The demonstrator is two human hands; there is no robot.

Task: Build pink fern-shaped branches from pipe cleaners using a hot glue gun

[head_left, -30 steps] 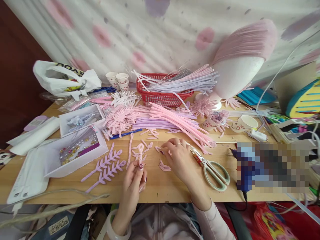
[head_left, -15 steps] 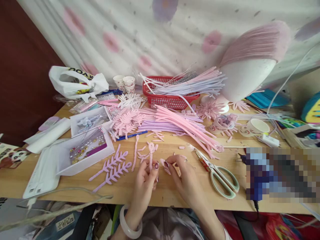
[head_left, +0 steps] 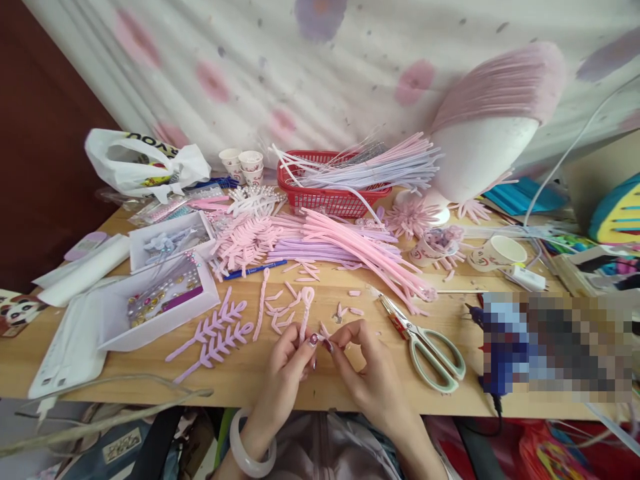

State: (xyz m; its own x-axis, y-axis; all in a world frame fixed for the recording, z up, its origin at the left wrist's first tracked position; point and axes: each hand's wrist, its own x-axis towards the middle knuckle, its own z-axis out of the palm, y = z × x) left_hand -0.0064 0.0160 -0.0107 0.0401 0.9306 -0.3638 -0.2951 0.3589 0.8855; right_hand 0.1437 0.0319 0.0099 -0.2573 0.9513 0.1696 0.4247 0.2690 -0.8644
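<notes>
My left hand pinches a pink twisted pipe cleaner that stands up from the fingers with a loop at its top. Close beside it, my right hand is closed on a short pink pipe cleaner piece, held against the stem's lower part. Several cut pink pieces lie just beyond my left hand, near a plain twisted pink strand. Two purple leafy sprigs rest to the left. Green-handled scissors lie to the right of my right hand.
Pink pipe cleaners and purple ones are heaped behind, before a red basket. White boxes of beads stand left. A blue glue gun sits right, below a paper cup. A white stand with a pink top rises at the back.
My hands have come together, bringing the short pink piece to the looped stem. The whole view has shifted slightly, so the table things appear further left.
</notes>
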